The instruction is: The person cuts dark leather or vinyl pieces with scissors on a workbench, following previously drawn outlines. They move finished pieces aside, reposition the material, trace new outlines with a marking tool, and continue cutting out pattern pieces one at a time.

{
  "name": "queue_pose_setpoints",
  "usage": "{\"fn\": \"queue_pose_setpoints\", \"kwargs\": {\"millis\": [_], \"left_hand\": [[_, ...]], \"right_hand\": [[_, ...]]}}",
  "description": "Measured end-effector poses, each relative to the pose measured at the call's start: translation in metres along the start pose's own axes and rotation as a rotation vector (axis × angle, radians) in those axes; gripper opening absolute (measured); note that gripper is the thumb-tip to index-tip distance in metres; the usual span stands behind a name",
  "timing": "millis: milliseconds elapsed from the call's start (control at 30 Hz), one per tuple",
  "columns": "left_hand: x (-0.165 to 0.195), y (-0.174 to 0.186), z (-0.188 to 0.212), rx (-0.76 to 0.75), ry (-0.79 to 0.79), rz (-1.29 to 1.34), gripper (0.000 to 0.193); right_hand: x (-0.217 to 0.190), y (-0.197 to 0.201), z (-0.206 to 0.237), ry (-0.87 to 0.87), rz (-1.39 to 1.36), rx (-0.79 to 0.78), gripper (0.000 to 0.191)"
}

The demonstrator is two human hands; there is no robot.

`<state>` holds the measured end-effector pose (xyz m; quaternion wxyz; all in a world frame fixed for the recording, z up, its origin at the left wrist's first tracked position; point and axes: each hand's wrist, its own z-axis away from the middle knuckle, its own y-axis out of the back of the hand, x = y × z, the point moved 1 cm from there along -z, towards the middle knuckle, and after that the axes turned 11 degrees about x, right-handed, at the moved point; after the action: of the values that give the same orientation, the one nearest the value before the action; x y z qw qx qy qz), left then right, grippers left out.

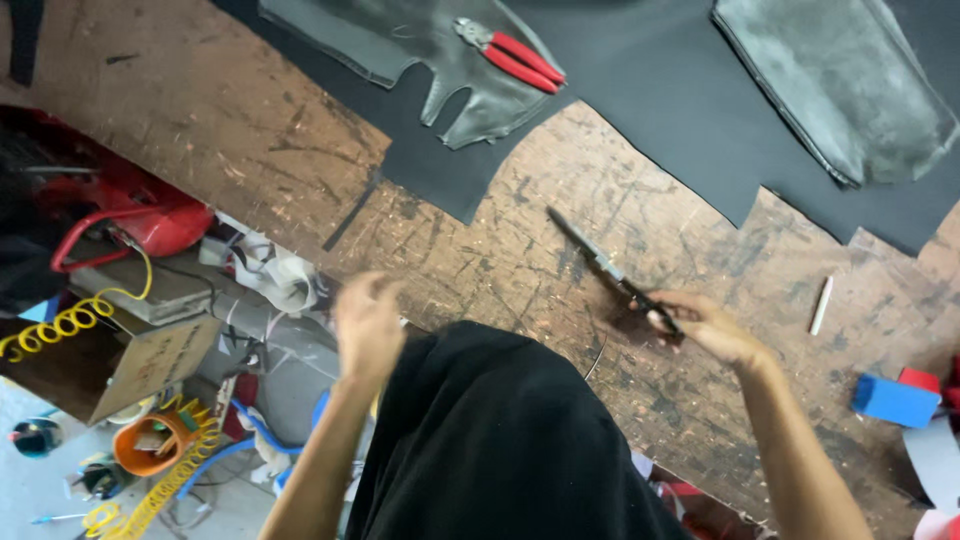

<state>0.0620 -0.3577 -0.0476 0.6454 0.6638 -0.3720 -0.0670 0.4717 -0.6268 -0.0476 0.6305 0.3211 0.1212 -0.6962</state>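
Scissors (610, 272) are lying on the scratched workbench (250, 130), below the dark sheet (640, 90); the right hand (712, 328) is gripping their handles. The left hand (366, 322) is hovering empty, fingers loosely curled. The sheet's edge already looks cut.

Right hand (712, 325) fingers curled closed; left hand (368, 325) raised, blurred.

Red-handled pliers (520, 55) — blue block (893, 400) — dark grey sheet (640, 90), scratched brown table (250, 130).
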Motion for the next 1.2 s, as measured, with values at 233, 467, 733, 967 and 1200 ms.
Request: {"fn": "queue_pose_setpoints", "kwargs": {"millis": [233,467,733,967,1200], "left_hand": [[0.065,-0.039,-0.059,0.010,-0.230,0.162,0.037],[0.053,-0.064,-0.084,-0.018,-0.369,0.014,0.048],[0.040,-0.075,-0.079,-0.035,-0.382,0.017,0.051],[0.038,-0.076,-0.080,-0.076,-0.385,-0.014,0.050],[0.036,-0.074,-0.082,-0.056,-0.388,0.019,0.050]], "right_hand": [[-0.020,-0.032,-0.029,0.042,-0.183,-0.134,0.040],[-0.062,-0.035,-0.058,0.112,-0.118,-0.120,0.041],[-0.087,-0.039,-0.076,0.136,0.025,-0.081,0.046],[-0.088,-0.033,-0.083,-0.013,-0.061,-0.110,0.042],[-0.115,-0.055,-0.099,-0.001,0.071,-0.100,0.048]]}}
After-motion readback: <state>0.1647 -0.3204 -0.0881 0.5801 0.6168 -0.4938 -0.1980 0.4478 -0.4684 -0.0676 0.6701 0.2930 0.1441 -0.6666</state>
